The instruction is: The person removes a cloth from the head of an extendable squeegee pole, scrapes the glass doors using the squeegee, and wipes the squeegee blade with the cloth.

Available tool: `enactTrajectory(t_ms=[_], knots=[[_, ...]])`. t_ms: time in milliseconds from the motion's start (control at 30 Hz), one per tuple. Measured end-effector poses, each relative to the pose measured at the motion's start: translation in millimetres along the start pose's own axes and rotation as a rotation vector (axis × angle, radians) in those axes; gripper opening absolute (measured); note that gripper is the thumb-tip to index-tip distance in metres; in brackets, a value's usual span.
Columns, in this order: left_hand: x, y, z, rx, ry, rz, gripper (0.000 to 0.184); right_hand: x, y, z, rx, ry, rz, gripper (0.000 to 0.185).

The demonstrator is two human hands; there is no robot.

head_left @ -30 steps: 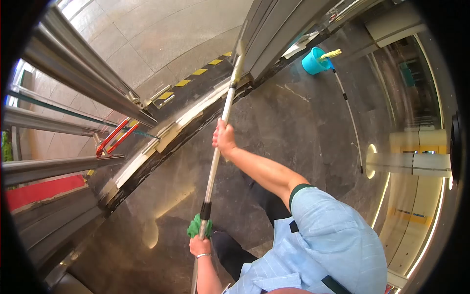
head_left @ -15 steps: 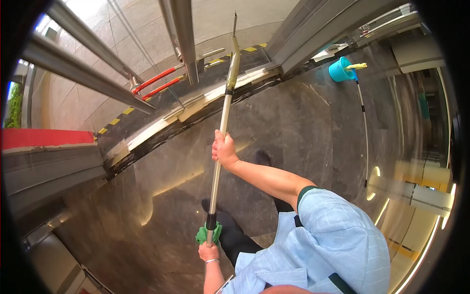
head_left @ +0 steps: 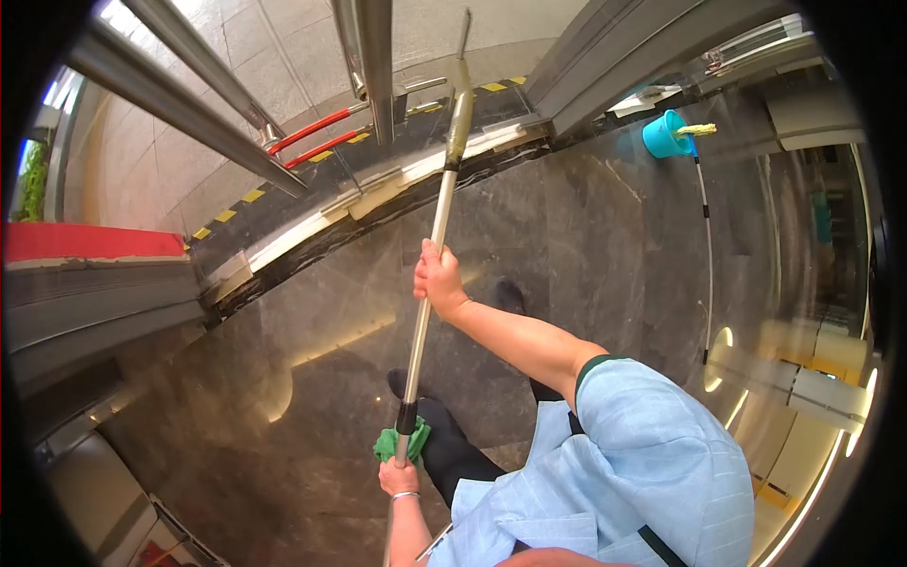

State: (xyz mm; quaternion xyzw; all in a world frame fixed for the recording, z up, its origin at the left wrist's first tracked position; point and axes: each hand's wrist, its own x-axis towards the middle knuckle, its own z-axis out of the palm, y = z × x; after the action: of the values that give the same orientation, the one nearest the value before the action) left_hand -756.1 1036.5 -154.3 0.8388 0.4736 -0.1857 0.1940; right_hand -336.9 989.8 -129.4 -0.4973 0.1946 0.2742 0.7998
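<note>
A long metal telescopic pole squeegee point(head_left: 435, 222) slants up across the view. Its narrow head point(head_left: 464, 38) appears nearly edge-on before the glass doorway, above a tan angled neck point(head_left: 460, 113). My right hand point(head_left: 439, 280) is wrapped around the middle of the pole. Lower down, my left hand point(head_left: 400, 476) grips the pole near its black collar point(head_left: 406, 417). A crumpled green cloth point(head_left: 387, 444) sits against the pole just above my left hand; whether the fingers also pinch it is hidden.
Steel door handles point(head_left: 194, 109) and red-sleeved bars point(head_left: 310, 132) stand at upper left. A raised threshold point(head_left: 416, 180) crosses the doorway. On the dark tiled floor point(head_left: 576, 255), a turquoise bucket point(head_left: 664, 135) holds a yellow fluffy head point(head_left: 697, 129); a thin pole point(head_left: 707, 246) lies beside it.
The pole's head has shifted slightly up and right in view. My left hand is a little lower and further left, and a length of pole now shows below it. Both grips continue.
</note>
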Motion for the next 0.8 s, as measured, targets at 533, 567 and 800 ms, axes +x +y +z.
enactTrajectory(t_ms=[533,567,800], knots=[[130.6,236.2,75.4,0.211,-0.048,0.349,0.02,147.4,-64.2,-237.8,0.069,0.345,-0.006,0.02],[139.2,252.3,83.1,0.224,-0.058,0.347,0.018,167.4,-64.6,-250.1,0.051,0.368,-0.029,0.02],[180.7,320.0,130.3,0.201,-0.156,0.346,0.018,250.9,-79.3,-302.6,0.022,0.319,0.0,0.019]])
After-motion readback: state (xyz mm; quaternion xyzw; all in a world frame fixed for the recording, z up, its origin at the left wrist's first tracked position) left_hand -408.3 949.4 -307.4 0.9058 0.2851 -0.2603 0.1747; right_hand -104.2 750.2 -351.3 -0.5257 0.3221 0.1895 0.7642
